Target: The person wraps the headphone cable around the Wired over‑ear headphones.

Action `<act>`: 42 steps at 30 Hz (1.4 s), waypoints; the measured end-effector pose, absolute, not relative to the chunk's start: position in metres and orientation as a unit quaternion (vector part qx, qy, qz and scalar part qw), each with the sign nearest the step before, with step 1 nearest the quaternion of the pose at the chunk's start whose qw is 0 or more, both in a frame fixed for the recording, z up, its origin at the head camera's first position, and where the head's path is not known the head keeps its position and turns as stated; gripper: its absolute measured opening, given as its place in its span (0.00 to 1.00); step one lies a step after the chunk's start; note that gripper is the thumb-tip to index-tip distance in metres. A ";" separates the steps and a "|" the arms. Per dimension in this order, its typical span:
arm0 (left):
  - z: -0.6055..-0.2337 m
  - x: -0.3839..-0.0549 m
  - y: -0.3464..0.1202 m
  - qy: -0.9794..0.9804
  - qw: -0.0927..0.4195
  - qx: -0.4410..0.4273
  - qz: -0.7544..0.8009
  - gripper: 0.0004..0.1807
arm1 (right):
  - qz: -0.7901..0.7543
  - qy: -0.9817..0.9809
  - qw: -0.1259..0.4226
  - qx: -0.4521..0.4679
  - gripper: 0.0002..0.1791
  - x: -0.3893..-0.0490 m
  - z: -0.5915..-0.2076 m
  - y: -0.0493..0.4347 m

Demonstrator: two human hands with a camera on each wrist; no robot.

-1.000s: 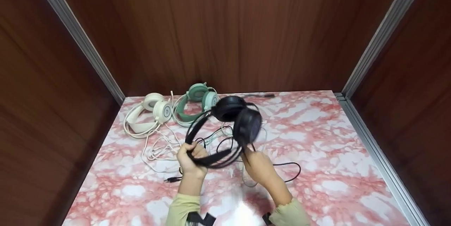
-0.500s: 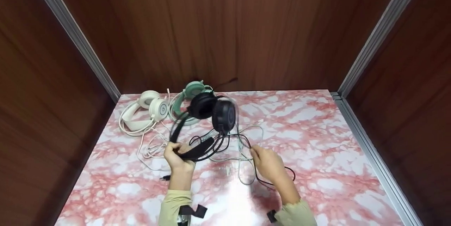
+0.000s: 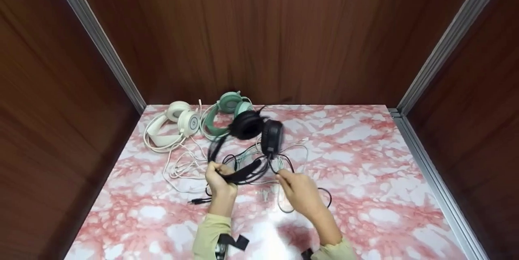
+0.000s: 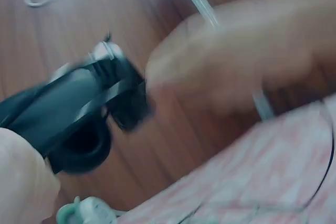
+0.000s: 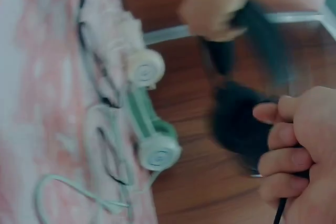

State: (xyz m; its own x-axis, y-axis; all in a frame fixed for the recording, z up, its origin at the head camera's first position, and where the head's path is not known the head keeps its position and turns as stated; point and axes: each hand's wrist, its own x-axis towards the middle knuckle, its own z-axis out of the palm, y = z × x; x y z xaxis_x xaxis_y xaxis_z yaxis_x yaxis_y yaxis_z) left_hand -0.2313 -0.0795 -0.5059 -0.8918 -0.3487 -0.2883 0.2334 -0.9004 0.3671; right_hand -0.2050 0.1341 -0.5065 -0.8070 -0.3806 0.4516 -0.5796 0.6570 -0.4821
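My left hand [image 3: 220, 181] grips the headband of a black headset [image 3: 272, 137], which is held above the table with its ear cups pointing away from me. Just right of the headset, my right hand [image 3: 302, 193] pinches its black cable [image 3: 275, 169] close below an ear cup. In the right wrist view, the fingers [image 5: 283, 163] curl round the cable, whose end hangs below the fist. Blur softens the black headset in both wrist views. A thin microphone boom sticks out behind the cups.
A white headset [image 3: 164, 140] lies at the back left, with a green headset [image 3: 215, 130] beside it. White cords [image 3: 182, 166] and black and pale green cables tangle mid-table. A black plug [image 3: 200, 201] lies near my left wrist. Wooden panels [image 3: 259, 37] enclose the table's back and sides.
My right hand moved down and right along the cable, then back left toward the headset. The black headset swung left and partly returned, its cups turning. My left hand kept its grip.
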 end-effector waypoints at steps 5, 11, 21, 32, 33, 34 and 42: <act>-0.521 -0.243 -0.082 -0.282 0.300 0.195 -0.890 0.12 | 0.358 -0.874 0.104 0.311 0.10 -0.199 -0.491 0.147; -0.523 -0.243 -0.088 -0.439 0.383 0.155 -0.798 0.07 | 0.413 -0.841 0.037 0.347 0.12 -0.190 -0.471 0.164; -0.514 -0.242 -0.131 -0.627 0.434 0.110 -0.637 0.07 | 0.412 -0.850 0.010 0.328 0.10 -0.182 -0.461 0.226; -0.494 -0.253 -0.176 -0.701 0.501 0.140 -0.487 0.10 | 0.455 -0.823 0.059 0.335 0.14 -0.171 -0.434 0.256; -0.494 -0.252 -0.177 -0.706 0.500 0.139 -0.482 0.10 | 0.456 -0.824 0.051 0.334 0.14 -0.169 -0.430 0.256; -0.493 -0.251 -0.178 -0.713 0.500 0.135 -0.473 0.10 | 0.454 -0.825 0.046 0.332 0.13 -0.167 -0.427 0.257; -0.481 -0.247 -0.195 -0.759 0.509 0.104 -0.392 0.12 | 0.470 -0.820 0.084 0.315 0.18 -0.165 -0.432 0.287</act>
